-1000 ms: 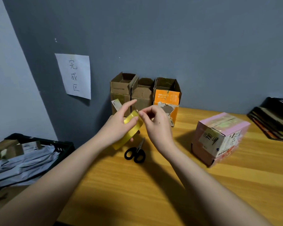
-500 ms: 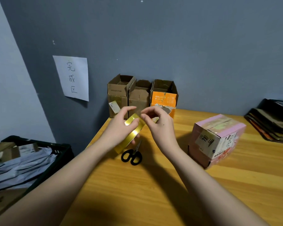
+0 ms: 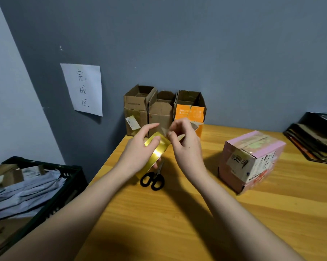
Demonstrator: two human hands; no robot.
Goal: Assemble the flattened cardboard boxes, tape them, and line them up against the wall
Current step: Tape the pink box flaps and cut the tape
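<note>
Left hand (image 3: 140, 153) grips tape roll (image 3: 155, 153) above worktop (image 3: 177, 213), steadying it so we can free tape end. Right hand (image 3: 185, 144) fingers (image 3: 171, 137) pinch at roll's top edge, apparently picking loose end. Pink box (image 3: 251, 161) sits assembled on worktop right of hands, awaiting tape. Scissors (image 3: 153, 179) lie under roll, within reach for cutting. Three boxes (image 3: 164, 112) lined against wall (image 3: 215, 53).
</note>
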